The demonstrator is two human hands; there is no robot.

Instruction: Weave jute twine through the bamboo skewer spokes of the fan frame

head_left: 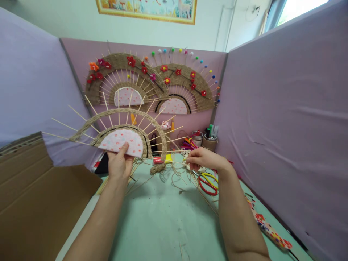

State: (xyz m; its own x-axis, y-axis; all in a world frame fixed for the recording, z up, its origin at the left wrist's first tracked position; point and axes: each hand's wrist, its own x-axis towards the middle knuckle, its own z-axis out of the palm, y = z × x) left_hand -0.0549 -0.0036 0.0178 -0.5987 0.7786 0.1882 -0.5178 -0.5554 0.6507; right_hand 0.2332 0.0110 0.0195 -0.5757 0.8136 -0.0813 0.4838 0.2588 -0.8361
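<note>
Holding woven fan (pixel 122 137), scissors (pixel 202 177) near right hand (pixel 198 159), cardboard (pixel 49 192) at left

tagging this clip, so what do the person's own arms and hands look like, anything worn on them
The left grip and right grip are ungloved human hands, with no ring in view, though the left one is partly hidden. The left forearm and right forearm show no sleeve, watch or bracelet.

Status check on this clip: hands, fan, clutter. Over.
Left hand gripping fan by its cloth. Right hand beside fan's right end, hold unclear. Fan held up, sticks jutting out. Scissors on table near right hand.
</note>
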